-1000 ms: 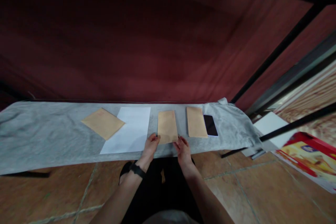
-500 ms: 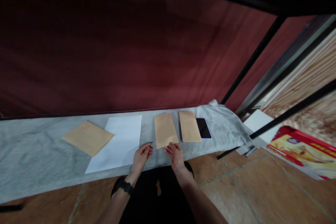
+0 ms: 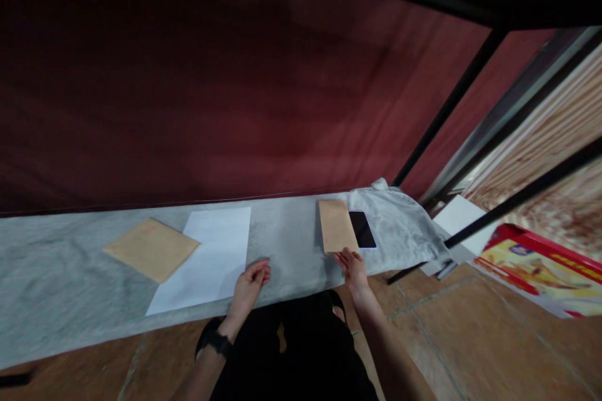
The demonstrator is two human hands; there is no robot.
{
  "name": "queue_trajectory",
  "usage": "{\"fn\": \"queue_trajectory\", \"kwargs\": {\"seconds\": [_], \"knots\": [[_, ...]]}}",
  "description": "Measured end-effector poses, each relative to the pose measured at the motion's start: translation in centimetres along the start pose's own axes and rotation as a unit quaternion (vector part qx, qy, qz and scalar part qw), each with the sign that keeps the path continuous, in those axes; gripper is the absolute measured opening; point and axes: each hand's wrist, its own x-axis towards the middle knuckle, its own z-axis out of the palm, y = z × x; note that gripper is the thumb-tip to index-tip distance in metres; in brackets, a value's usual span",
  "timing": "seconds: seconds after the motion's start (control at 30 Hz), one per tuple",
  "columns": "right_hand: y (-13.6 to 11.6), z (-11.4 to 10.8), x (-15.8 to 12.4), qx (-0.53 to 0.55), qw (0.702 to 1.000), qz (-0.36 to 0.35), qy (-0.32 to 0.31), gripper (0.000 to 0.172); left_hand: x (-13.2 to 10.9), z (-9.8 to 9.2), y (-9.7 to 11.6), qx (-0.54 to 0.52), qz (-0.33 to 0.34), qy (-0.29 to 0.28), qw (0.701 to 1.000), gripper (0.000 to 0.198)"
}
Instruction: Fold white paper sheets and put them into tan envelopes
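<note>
My right hand [image 3: 352, 266] pinches the lower edge of a brown paper envelope [image 3: 337, 225], which lies over or just above the spot of the other envelope on the right. Whether that other envelope is directly beneath is hidden. A dark-screened phone [image 3: 363, 230] sits against the envelope's right side. My left hand [image 3: 251, 282] hovers by the front of the grey cloth, fingers curled together with nothing visible in them. To its left is a large white sheet of paper [image 3: 216, 250], partly covered by another brown envelope [image 3: 153, 249] turned at an angle.
The grey cloth [image 3: 56, 276] covers a long narrow table against a dark red backdrop [image 3: 235, 106]. Black frame bars [image 3: 451, 106] rise at the right. Beside the table's right end are a red and yellow box [image 3: 540, 269] and a white board [image 3: 463, 219] above the tiled floor.
My right hand has carried the middle envelope to the right, onto the place of the right-hand envelope. Bare cloth shows where it lay. My left hand has hardly moved.
</note>
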Motion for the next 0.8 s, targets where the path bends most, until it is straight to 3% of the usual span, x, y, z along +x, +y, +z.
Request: {"fn": "queue_trajectory", "kwargs": {"seconds": [0.27, 0.8], "knots": [[0.1, -0.9, 1.0, -0.023, 1.000, 0.019, -0.003, 0.032, 0.0, -0.2, -0.7, 0.012, 0.021, -0.003, 1.000, 0.054], [-0.4, -1.8, 1.0, -0.121, 0.992, 0.042, 0.015, 0.028, -0.6, -0.3, -0.6, 0.055, 0.070, -0.014, 0.996, 0.046]]}}
